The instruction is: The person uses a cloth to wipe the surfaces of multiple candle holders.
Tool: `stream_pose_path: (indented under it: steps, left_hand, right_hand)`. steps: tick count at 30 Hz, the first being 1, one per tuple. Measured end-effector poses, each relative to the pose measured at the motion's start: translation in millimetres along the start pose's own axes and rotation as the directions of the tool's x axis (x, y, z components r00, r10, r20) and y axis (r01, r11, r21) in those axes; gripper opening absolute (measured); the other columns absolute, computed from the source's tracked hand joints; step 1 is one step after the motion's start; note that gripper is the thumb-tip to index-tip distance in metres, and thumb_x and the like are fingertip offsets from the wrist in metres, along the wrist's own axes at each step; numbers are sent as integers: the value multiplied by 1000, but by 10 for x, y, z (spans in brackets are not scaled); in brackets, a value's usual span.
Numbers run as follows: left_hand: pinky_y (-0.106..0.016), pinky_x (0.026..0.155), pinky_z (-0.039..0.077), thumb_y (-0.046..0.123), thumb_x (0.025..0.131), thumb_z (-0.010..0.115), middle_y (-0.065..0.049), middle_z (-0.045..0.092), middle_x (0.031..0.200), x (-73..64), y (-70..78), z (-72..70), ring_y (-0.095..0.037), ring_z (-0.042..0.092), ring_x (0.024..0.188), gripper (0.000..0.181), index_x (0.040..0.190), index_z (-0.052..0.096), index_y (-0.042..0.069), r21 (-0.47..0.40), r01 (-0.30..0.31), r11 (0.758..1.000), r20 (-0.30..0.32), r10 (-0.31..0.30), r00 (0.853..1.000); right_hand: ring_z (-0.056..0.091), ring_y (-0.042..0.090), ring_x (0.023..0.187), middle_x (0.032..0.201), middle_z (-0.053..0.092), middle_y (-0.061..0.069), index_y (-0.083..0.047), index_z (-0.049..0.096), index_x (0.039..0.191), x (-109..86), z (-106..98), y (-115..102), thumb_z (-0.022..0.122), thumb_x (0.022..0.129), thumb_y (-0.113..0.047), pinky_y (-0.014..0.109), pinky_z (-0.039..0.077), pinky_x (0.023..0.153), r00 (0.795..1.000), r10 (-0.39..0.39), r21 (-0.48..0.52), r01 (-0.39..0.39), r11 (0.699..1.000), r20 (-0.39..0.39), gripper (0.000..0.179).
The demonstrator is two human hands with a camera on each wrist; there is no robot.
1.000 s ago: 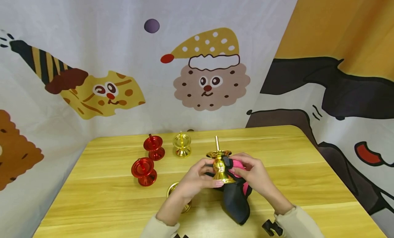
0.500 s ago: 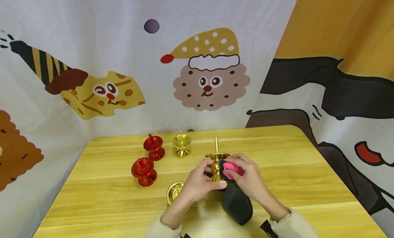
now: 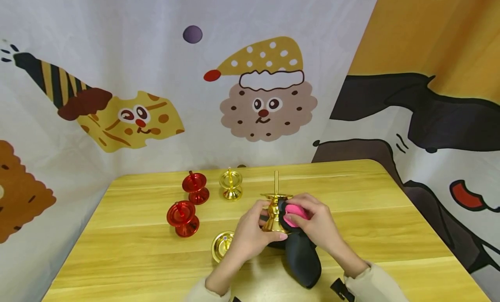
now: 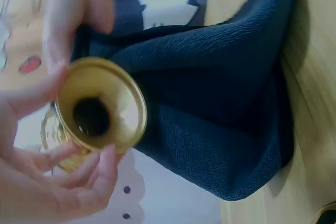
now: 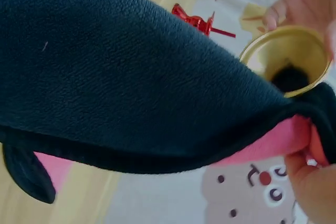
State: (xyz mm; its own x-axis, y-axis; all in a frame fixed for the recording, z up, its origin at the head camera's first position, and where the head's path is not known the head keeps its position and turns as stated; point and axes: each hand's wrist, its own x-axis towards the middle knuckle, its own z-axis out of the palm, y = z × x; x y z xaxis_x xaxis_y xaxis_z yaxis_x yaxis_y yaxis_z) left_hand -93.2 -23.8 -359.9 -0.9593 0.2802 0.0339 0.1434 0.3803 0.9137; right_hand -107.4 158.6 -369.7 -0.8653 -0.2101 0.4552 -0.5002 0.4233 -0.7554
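Observation:
In the head view my left hand point(image 3: 254, 230) holds a shiny gold candle holder point(image 3: 273, 221) upright above the table, thumb at its foot and fingers behind its stem. Its tall thin rod points up from a shallow dish. My right hand point(image 3: 319, 221) pinches a cloth point(image 3: 302, 263), dark on one face and pink on the other, and presses it against the right side of the stem. The rest of the cloth hangs below. In the left wrist view the holder's hollow base point(image 4: 126, 103) faces the camera. The right wrist view shows the cloth's dark face point(image 5: 121, 77) spread wide.
Two red candle holders point(image 3: 182, 217) stand on the left half of the wooden table point(image 3: 129, 250). A gold holder point(image 3: 231, 185) stands behind, and another gold holder point(image 3: 222, 246) is partly hidden by my left forearm. A cartoon-printed curtain point(image 3: 152, 54) hangs behind the table.
The cloth has shifted along the holder's stem and more of its pink face gathers under my right fingers. My left forearm has moved right, uncovering more of the near gold holder.

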Motion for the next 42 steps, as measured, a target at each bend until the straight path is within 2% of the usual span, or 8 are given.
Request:
stream_pose_path:
  steps: [3,6,13,20,23,32,39,42]
  left_hand:
    - [-32,68,49,22,67,82,-7,57,100,-8,-2,14,-21,56,85,68,124,49,6,51,3,999,-18,-2,1000]
    - [-32,69,49,16,72,79,-8,56,103,7,-27,-49,-22,54,88,66,128,47,7,-131,38,991,72,-29,997]
    - [-31,81,49,3,80,68,-17,50,117,20,-56,-177,-24,54,99,70,139,31,2,-520,144,842,283,11,959]
    - [-33,75,47,27,72,78,-5,54,101,15,-44,-36,-20,50,92,74,134,43,10,-190,50,980,97,-32,995]
    - [-31,73,46,25,72,78,-5,55,98,13,-56,-42,-19,50,90,72,134,44,9,-181,37,983,87,-21,996]
    - [-29,86,47,2,81,66,-18,50,115,-2,-50,-198,-22,51,101,68,135,26,-7,-667,148,730,322,103,941]
    - [-33,79,48,16,74,77,-10,52,109,-16,-35,-69,-23,49,99,69,133,42,6,-362,108,926,152,-56,987]
    - [-32,75,48,17,71,79,-8,53,106,-12,-40,-45,-22,49,95,74,133,42,2,-273,92,957,100,-67,993]
  right_hand:
    - [58,16,80,94,61,6,-1,68,96,-5,27,-40,77,67,5,23,53,65,998,-48,-101,45,994,-28,31]
    - [59,14,84,96,61,9,3,66,98,11,-8,-33,74,70,7,21,53,69,999,-33,14,33,999,1,29]
    - [61,11,86,104,58,10,14,59,104,51,-121,33,65,78,10,24,55,69,992,62,311,-94,946,112,27]
    - [58,13,83,97,61,7,1,67,100,18,-44,-6,74,71,5,23,54,66,999,-3,38,1,999,46,31]
    - [57,12,82,95,61,4,-1,67,99,10,-32,-22,75,69,4,22,53,65,998,-52,-32,53,998,28,32]
    - [61,12,86,106,58,9,10,61,105,40,-144,63,64,78,10,23,54,68,989,2,389,-61,919,151,27]
    - [59,13,84,96,61,11,4,66,99,12,-51,-47,72,71,7,23,54,66,998,-33,102,27,994,55,28]
    - [59,15,79,93,62,4,-2,68,98,-11,-10,-110,76,68,4,23,53,61,994,-106,-90,106,990,4,32]
